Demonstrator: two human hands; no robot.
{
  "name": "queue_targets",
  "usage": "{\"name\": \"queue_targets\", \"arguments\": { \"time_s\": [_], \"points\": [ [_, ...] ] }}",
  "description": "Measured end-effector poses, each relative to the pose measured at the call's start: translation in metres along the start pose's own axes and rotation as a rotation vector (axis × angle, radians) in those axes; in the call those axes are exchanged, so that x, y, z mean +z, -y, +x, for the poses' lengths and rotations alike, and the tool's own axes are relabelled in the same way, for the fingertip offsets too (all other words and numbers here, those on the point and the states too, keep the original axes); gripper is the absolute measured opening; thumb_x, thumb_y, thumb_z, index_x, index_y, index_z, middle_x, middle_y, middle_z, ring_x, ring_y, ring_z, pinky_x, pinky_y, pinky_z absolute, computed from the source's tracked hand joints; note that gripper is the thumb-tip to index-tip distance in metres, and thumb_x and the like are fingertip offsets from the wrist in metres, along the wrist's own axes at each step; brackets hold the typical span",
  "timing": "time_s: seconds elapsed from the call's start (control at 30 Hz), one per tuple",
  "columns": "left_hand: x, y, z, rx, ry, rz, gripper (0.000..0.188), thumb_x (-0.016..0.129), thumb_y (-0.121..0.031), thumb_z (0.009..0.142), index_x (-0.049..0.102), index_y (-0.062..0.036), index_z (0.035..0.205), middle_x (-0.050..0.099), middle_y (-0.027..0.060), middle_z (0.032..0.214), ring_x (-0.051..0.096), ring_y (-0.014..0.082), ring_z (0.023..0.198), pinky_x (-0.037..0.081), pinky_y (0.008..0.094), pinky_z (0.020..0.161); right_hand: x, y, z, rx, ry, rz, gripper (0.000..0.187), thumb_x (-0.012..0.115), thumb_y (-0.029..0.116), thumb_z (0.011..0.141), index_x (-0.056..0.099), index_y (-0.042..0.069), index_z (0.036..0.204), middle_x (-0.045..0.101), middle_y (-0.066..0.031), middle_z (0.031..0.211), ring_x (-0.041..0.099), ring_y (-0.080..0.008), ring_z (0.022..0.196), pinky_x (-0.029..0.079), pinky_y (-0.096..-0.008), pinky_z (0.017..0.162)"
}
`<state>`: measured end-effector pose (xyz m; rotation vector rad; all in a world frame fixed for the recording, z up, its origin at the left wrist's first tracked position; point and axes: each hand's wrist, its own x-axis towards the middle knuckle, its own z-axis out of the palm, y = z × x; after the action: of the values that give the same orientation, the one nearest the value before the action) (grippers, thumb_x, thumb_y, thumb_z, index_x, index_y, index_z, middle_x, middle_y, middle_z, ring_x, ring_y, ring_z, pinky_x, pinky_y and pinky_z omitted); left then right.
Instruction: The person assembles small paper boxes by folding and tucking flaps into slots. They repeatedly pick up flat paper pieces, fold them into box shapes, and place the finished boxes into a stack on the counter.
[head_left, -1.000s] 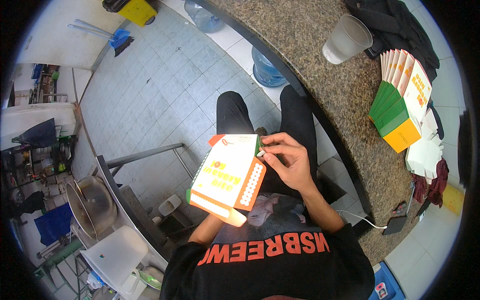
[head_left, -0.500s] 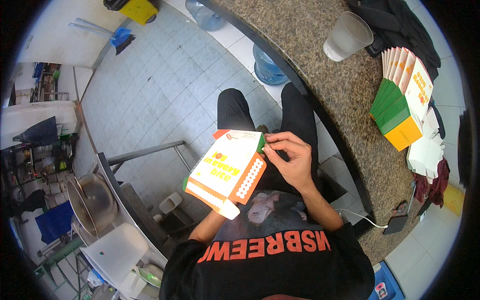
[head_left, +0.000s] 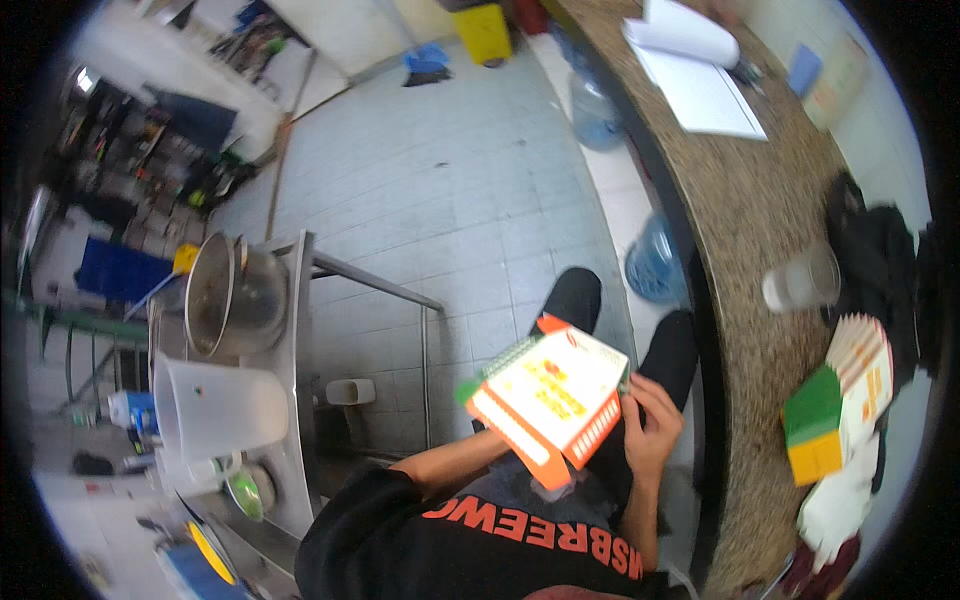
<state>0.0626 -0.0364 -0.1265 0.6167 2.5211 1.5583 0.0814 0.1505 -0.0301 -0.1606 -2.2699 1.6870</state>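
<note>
A white, orange and green food carton, partly folded with loose flaps, is held above my lap. My right hand pinches its green corner tab on the right side, fingers closed. The left forearm reaches under the carton from below. My left hand is hidden behind the carton, so its fingers do not show. On the counter at right stands a row of nested cartons of the same colours, fanned at the top.
On the stone counter are a clear plastic cup, a clipboard with papers and dark cloth. Water jugs stand along its base. At left, a metal table holds a steel pot and a translucent pitcher.
My view has swung left and up, so the clipboard and more of the metal table show. The carton is a little blurred; my right hand keeps its pinch on the corner.
</note>
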Motion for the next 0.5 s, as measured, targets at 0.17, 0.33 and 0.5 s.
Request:
{"name": "queue_targets", "arguments": {
  "time_s": [0.17,0.33,0.5],
  "points": [
    [0.012,0.01,-0.001,0.044,-0.042,0.0,0.048,0.07,-0.014,0.095,0.058,-0.003,0.14,0.063,0.0154,0.135,0.064,0.0316,0.119,0.051,0.044,0.101,0.01,0.007,0.005,-0.133,0.056,-0.016,0.015,0.072,-0.009,0.083,0.075,-0.003,0.097,0.075,-0.0173,0.111,0.073,-0.0285,0.107,0.056,-0.0379,0.094],
    [0.021,0.023,0.003,0.109,-0.053,0.009,0.048,0.07,-0.013,0.095,0.058,-0.0032,0.14,0.063,0.0158,0.135,0.064,0.0324,0.119,0.05,0.0445,0.101,0.013,0.009,0.009,-0.083,0.117,-0.014,0.028,0.073,-0.008,0.084,0.07,-0.002,0.11,0.072,-0.0166,0.118,0.072,-0.0295,0.108,0.057,-0.0373,0.092],
    [0.028,0.037,0.006,0.214,-0.071,0.042,0.048,0.069,-0.013,0.094,0.059,-0.0033,0.14,0.063,0.0162,0.135,0.063,0.0331,0.12,0.05,0.045,0.101,0.023,-0.026,-0.004,0.126,0.071,0.114,0.027,0.073,-0.002,0.089,0.066,-0.006,0.116,0.068,-0.0146,0.112,0.067,-0.0208,0.113,0.055,-0.0342,0.097]
  ]
}}
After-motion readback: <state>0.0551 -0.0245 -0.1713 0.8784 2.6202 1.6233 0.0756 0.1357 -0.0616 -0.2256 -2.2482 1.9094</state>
